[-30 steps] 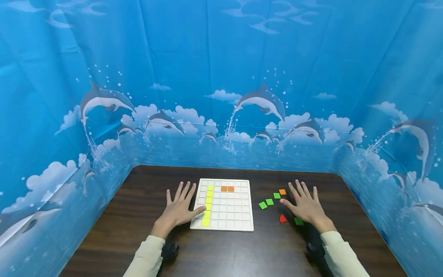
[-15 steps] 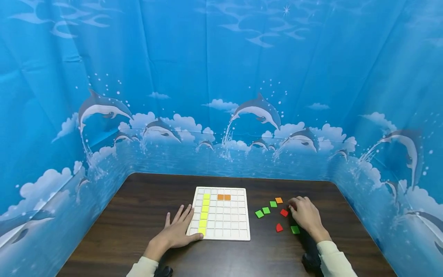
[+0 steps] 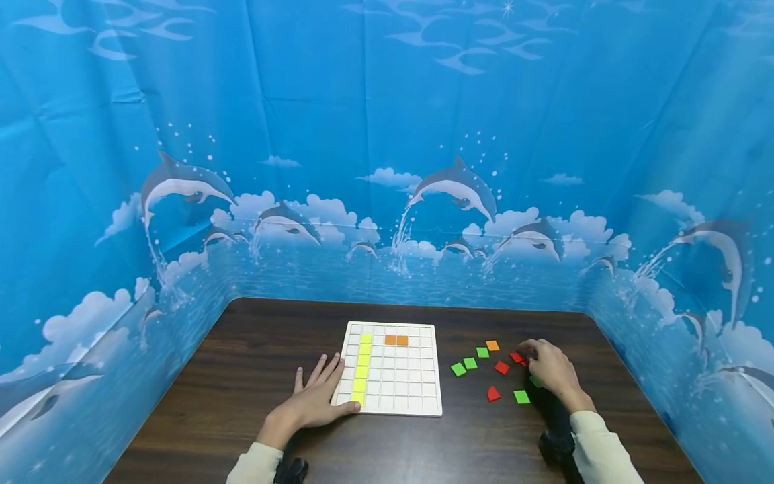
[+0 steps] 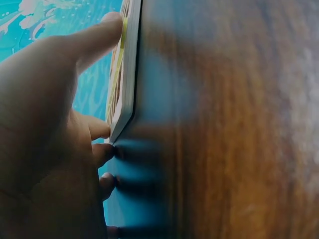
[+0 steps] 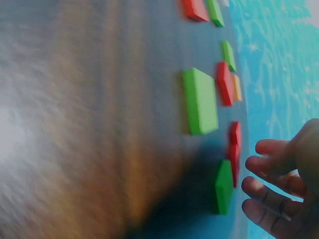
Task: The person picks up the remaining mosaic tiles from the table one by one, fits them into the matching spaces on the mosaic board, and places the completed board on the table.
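A white grid board (image 3: 402, 383) lies on the table, with a column of yellow tiles (image 3: 362, 372) near its left side and two orange tiles (image 3: 396, 340) toward the back. My left hand (image 3: 311, 403) rests along the board's left edge, fingers spread. Its thumb (image 4: 99, 40) lies over the front corner, at the lowest yellow tile. To the right of the board, my right hand (image 3: 553, 370) hovers over red tiles (image 3: 517, 357) and a green tile (image 3: 535, 382). Its fingers (image 5: 264, 191) bend loosely with nothing between them in the right wrist view.
Between board and right hand lie several loose pieces: green tiles (image 3: 470, 364), an orange tile (image 3: 492, 345), a red tile (image 3: 501, 368), a red piece with a rounded side (image 3: 493, 393) and a nearer green tile (image 3: 521, 396). A blue dolphin curtain (image 3: 387, 168) encloses the dark wooden table (image 3: 387, 450).
My right hand has drawn in its spread fingers and moved rightward, uncovering red and green tiles. My left hand has slid nearer along the board's edge, its thumb now at the front corner.
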Action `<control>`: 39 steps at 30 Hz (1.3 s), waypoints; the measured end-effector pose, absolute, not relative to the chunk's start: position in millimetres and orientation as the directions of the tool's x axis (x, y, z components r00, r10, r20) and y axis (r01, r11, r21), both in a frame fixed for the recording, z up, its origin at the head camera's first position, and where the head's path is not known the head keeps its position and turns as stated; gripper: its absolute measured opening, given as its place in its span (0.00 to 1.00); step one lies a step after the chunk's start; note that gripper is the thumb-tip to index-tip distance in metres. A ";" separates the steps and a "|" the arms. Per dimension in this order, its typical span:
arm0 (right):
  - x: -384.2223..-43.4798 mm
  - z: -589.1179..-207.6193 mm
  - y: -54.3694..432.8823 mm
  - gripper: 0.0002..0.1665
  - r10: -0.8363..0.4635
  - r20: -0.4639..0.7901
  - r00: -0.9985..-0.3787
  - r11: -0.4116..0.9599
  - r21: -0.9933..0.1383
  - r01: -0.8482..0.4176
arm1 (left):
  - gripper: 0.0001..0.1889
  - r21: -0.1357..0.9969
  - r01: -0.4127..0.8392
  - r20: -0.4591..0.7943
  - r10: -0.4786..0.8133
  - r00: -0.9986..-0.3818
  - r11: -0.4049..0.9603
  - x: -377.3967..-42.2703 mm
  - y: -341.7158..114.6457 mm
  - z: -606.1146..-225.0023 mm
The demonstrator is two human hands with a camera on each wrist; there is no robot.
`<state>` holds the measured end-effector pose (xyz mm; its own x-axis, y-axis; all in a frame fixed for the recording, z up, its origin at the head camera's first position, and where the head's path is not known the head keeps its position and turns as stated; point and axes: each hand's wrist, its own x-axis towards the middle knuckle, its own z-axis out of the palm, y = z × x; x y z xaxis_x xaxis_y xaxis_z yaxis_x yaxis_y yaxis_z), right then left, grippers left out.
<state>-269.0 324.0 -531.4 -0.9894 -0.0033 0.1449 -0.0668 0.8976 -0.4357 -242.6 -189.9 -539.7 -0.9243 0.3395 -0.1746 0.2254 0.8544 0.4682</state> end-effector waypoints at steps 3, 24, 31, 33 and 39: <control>-268.8 -526.6 331.6 0.25 0.008 0.129 -0.992 0.872 -0.486 -0.056 | 0.61 0.478 0.228 -0.169 0.344 -0.924 0.848 -243.5 -188.8 -540.7; -272.9 -535.3 315.6 0.11 -0.116 0.164 -0.980 0.946 -0.282 -0.160 | 0.65 0.501 0.266 -0.144 0.383 -0.913 0.823 -249.4 -190.1 -547.2; -274.5 -535.8 314.9 0.17 -0.099 0.171 -0.980 0.943 -0.300 -0.148 | 0.66 0.499 0.269 -0.142 0.383 -0.913 0.824 -250.7 -190.2 -548.8; -275.3 -537.0 313.4 0.16 -0.091 0.188 -0.978 0.937 -0.317 -0.148 | 0.65 0.491 0.261 -0.155 0.378 -0.913 0.831 -251.0 -190.0 -548.7; -277.5 -535.6 302.3 0.15 -0.077 0.236 -0.969 0.903 -0.395 -0.167 | 0.64 0.486 0.236 -0.190 0.366 -0.911 0.841 -247.7 -187.9 -538.9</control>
<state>-277.5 302.3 -535.6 -0.9688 -0.0767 0.2355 -0.1674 0.9035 -0.3946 -247.7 -187.9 -538.9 -0.9111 0.3655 -0.1904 0.2360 0.8415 0.4860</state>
